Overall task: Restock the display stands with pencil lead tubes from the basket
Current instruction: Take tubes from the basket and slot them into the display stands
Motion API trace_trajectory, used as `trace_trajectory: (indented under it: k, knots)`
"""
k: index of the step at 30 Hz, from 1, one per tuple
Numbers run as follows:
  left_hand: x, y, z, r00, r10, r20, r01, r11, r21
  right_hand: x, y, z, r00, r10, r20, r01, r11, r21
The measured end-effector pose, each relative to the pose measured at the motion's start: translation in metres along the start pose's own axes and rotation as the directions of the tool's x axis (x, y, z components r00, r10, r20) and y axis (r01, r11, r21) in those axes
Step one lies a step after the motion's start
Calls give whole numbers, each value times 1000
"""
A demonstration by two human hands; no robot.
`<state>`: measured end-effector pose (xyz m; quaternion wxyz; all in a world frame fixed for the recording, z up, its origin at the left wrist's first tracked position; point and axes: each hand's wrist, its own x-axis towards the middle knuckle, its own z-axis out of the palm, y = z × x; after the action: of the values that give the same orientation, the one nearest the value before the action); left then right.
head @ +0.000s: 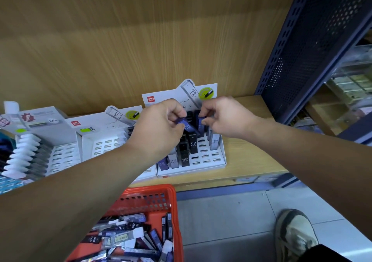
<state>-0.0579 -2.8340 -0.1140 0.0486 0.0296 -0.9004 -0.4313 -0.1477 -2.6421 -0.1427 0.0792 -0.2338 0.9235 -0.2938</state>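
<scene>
My view: left hand (161, 124) fingers pinch tilted blue tube (188, 127) over display stand (220, 159) on shelf (251, 157); right hand (223, 116) fingers pinch second blue tube (202, 123) alongside. Basket (173, 197) below, tubes inside.

Blue perforated upright (314, 46), wooden shelf (251, 155), shoe (293, 235) on tiled floor (221, 217)

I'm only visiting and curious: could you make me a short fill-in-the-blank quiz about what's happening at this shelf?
1. The tube gripped by the left hand is ____ in colour.
2. The right hand pinches a second tube over the display stand, which sits on a wooden ____.
3. Spare tubes lie loose in the red ____ below the stand.

Missing words: blue; shelf; basket.
</scene>
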Motion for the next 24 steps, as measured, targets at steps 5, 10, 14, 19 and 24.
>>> trace_trajectory:
  k: [5, 10, 14, 19, 24]
  knots:
    - [2, -4, 10, 998, 42, 38, -44, 998, 46, 3, 2, 5, 998, -45, 52, 52, 989, -139]
    - [17, 3, 18, 994, 102, 46, -108, 980, 168, 1, 6, -3, 995, -38, -91, 30, 995, -97]
    - [25, 3, 24, 989, 102, 109, -129, 950, 283, -10, 15, -2, 977, -24, -212, 0, 994, -111]
    - [25, -1, 34, 988, 121, 96, -144, 947, 289, -19, 27, 6, 974, 97, -206, -112, 992, -63]
    - [28, 2, 38, 984, 113, 136, -146, 952, 270, -21, 29, 14, 957, 278, -88, -257, 947, 195]
